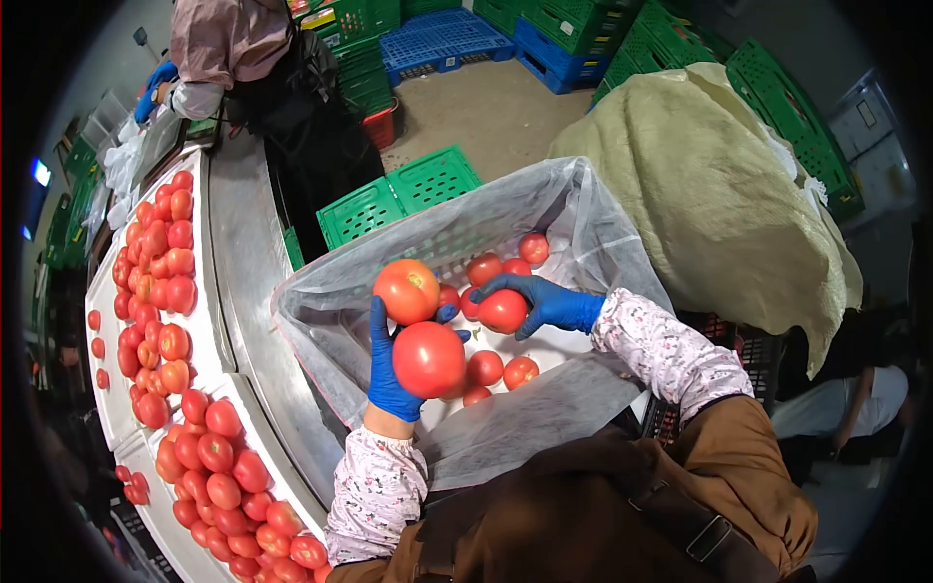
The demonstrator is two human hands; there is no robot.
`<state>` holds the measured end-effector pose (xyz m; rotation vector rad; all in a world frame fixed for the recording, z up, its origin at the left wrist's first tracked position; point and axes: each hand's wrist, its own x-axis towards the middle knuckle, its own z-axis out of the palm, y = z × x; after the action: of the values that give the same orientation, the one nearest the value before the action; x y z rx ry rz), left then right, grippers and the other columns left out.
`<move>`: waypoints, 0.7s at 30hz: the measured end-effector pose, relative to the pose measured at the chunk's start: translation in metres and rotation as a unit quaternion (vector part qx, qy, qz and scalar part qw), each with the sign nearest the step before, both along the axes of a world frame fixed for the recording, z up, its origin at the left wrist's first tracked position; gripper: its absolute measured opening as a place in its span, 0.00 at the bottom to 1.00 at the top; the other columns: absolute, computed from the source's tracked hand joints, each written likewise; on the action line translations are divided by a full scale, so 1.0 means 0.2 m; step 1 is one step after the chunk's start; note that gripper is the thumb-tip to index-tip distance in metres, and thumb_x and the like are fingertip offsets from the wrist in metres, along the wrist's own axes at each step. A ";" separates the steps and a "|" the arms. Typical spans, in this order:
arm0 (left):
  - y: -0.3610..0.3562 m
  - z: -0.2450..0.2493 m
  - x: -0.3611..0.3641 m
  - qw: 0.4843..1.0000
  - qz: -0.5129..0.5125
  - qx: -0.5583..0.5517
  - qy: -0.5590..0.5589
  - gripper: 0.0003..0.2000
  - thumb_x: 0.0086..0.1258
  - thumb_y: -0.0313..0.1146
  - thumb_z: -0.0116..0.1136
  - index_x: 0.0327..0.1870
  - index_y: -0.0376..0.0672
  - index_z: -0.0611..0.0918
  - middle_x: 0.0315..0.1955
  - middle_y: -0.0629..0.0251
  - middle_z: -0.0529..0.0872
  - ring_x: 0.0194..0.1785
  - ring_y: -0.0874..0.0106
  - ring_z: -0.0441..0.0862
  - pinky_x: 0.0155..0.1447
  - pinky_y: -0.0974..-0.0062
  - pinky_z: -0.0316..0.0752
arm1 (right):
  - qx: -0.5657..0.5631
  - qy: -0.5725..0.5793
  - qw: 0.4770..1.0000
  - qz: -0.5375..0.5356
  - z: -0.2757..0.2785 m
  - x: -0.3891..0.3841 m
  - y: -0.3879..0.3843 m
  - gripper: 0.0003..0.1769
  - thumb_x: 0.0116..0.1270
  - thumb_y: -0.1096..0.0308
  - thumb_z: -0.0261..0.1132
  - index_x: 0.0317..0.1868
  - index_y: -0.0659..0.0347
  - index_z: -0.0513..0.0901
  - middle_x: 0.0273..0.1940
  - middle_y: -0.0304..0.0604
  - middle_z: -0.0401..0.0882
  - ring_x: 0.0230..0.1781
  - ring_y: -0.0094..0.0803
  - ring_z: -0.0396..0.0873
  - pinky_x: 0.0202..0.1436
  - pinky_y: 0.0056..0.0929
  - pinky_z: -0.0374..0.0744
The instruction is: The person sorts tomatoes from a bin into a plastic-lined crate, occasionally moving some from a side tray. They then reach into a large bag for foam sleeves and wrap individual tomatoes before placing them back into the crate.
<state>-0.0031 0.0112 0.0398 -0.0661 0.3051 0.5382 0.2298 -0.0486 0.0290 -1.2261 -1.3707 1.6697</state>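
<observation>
Two large tomatoes rest in my left hand (389, 374), which wears a blue glove: an orange-red tomato (406, 291) above and a redder tomato (429, 360) below. My right hand (554, 306), also gloved in blue, has its fingers curved over another tomato (501, 311). Both hands are above a crate (321, 291) lined with thin greyish-white sheet. Inside it lie several loose tomatoes, among them one at the far corner (534, 248) and one near the front (521, 372). The left hand's fingers are partly hidden behind its tomatoes.
To the left, many tomatoes (223, 491) lie on a white surface beside a metal counter edge (255, 253). A green crate (398, 197) stands behind the lined crate. A large pale-green sheet (690, 175) bulges at right. Another person (233, 49) works at the far left.
</observation>
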 end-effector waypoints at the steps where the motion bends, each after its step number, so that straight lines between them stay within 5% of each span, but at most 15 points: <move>1: 0.00 0.01 0.01 1.000 -0.003 0.002 -0.001 0.36 0.55 0.63 0.48 0.55 0.39 0.68 0.43 0.48 0.77 0.41 0.46 0.77 0.44 0.53 0.76 | 0.002 -0.001 1.000 -0.003 0.05 -0.01 -0.01 0.41 0.32 0.85 0.63 0.55 0.58 0.68 0.57 0.41 0.64 0.60 0.34 0.61 0.64 0.29 0.59; 4: -0.01 0.02 0.02 1.000 0.003 0.012 0.028 0.35 0.55 0.63 0.48 0.54 0.40 0.68 0.43 0.49 0.77 0.41 0.47 0.77 0.42 0.54 0.76 | 0.059 0.038 0.998 -0.009 0.15 -0.04 -0.05 0.41 0.37 0.81 0.64 0.58 0.57 0.64 0.57 0.42 0.65 0.59 0.34 0.62 0.62 0.30 0.62; 6: -0.02 0.01 0.02 1.000 0.011 0.003 0.009 0.35 0.56 0.62 0.48 0.54 0.40 0.68 0.43 0.49 0.77 0.41 0.47 0.77 0.42 0.54 0.77 | -0.126 0.360 0.918 -0.105 0.19 -0.07 -0.09 0.38 0.47 0.71 0.64 0.61 0.57 0.60 0.56 0.46 0.65 0.57 0.37 0.65 0.57 0.35 0.67; 7: -0.02 0.00 0.02 1.000 0.009 0.006 0.008 0.35 0.56 0.62 0.48 0.54 0.40 0.68 0.43 0.49 0.77 0.41 0.47 0.77 0.42 0.54 0.77 | -0.123 0.360 0.919 -0.106 0.17 -0.07 -0.12 0.38 0.47 0.71 0.64 0.61 0.57 0.60 0.56 0.46 0.65 0.57 0.37 0.65 0.57 0.35 0.67; 9: -0.02 -0.01 0.01 0.999 -0.016 0.038 0.016 0.34 0.56 0.62 0.49 0.54 0.41 0.68 0.42 0.51 0.77 0.42 0.50 0.77 0.42 0.55 0.77 | -0.223 0.499 0.830 -0.108 0.12 -0.07 -0.15 0.36 0.54 0.61 0.61 0.62 0.57 0.57 0.55 0.49 0.66 0.54 0.41 0.68 0.51 0.39 0.71; 13: -0.03 0.01 0.04 0.998 0.017 0.037 0.049 0.33 0.56 0.61 0.50 0.53 0.41 0.69 0.40 0.51 0.78 0.42 0.55 0.78 0.43 0.56 0.77 | -0.241 0.569 0.781 -0.088 0.04 -0.07 -0.18 0.36 0.57 0.56 0.58 0.63 0.61 0.56 0.58 0.58 0.61 0.50 0.50 0.70 0.45 0.41 0.74; 16: -0.04 0.00 0.04 0.993 0.024 0.065 0.099 0.31 0.58 0.60 0.48 0.50 0.40 0.70 0.38 0.53 0.79 0.41 0.59 0.78 0.44 0.59 0.77 | -0.241 0.566 0.783 -0.088 0.11 -0.11 -0.16 0.31 0.58 0.53 0.58 0.58 0.61 0.63 0.54 0.53 0.67 0.49 0.48 0.71 0.45 0.42 0.74; 18: -0.01 -0.05 0.02 0.999 -0.019 0.035 0.032 0.32 0.57 0.61 0.46 0.52 0.41 0.69 0.41 0.52 0.78 0.42 0.56 0.78 0.46 0.56 0.75 | -0.243 0.582 0.768 -0.110 0.09 -0.10 -0.17 0.32 0.58 0.54 0.58 0.58 0.62 0.62 0.55 0.53 0.67 0.51 0.49 0.70 0.47 0.45 0.74; 20: -0.01 0.01 0.02 0.974 0.036 0.180 0.135 0.32 0.57 0.62 0.45 0.50 0.38 0.69 0.41 0.53 0.77 0.45 0.58 0.76 0.48 0.58 0.73 | -0.220 0.498 0.832 -0.110 0.06 -0.07 -0.18 0.36 0.54 0.57 0.62 0.61 0.61 0.59 0.58 0.51 0.63 0.56 0.48 0.66 0.51 0.47 0.71; 21: 0.05 -0.13 -0.04 0.997 0.000 0.046 -0.063 0.31 0.58 0.61 0.45 0.50 0.40 0.70 0.40 0.54 0.77 0.45 0.59 0.76 0.48 0.61 0.73 | -0.189 0.469 0.852 -0.136 0.11 -0.10 -0.18 0.38 0.53 0.59 0.63 0.62 0.60 0.57 0.60 0.50 0.61 0.59 0.47 0.63 0.53 0.47 0.71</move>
<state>-0.0116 0.0218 0.0144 -0.0098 0.1575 0.5458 0.2088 -0.0855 0.0512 -0.5559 -0.2640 1.9582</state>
